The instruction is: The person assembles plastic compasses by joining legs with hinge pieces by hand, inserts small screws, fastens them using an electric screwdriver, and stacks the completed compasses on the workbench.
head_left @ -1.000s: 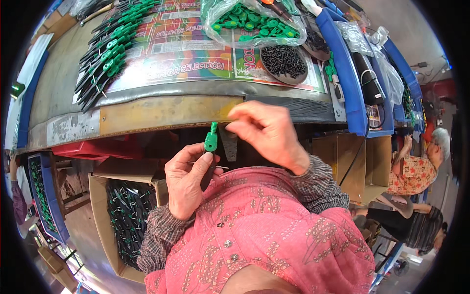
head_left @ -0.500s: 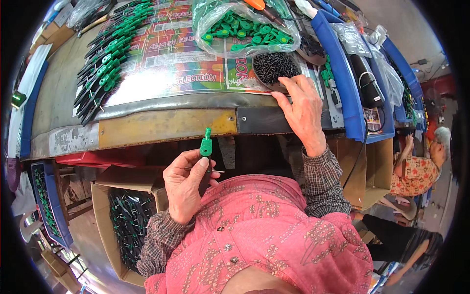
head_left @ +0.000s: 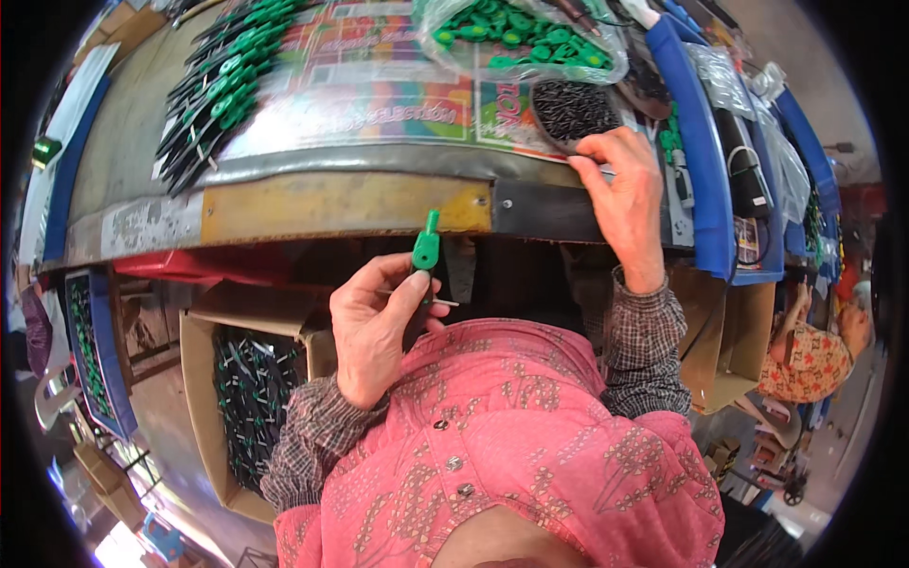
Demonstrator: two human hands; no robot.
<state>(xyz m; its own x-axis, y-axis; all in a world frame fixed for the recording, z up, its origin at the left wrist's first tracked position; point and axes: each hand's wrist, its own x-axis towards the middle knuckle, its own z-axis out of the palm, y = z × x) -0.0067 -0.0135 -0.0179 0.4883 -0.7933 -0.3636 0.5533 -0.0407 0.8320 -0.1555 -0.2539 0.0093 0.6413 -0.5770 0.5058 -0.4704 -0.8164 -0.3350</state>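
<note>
In my left hand, thumb and fingers pinch a plastic part with a green head, held upright in front of the table edge. A narrow ribbed tip tops the head, and its dark lower end is mostly hidden by my fingers. A thin metal pin sticks out sideways beside my fingertips. My right hand is at the near side of a round dish of small black screws. Its thumb and index finger are closed together; whatever is between them is too small to make out.
A clear bag of green plastic pieces lies behind the dish. Green-and-black assembled parts are rowed at the far left. Blue bins stand to the right. Below the table, an open carton holds similar parts. Another person sits at right.
My right hand has drawn back from over the screws to the near side of the dish, its fingers closing together. The view has shifted slightly; my left hand still holds the green-headed part.
</note>
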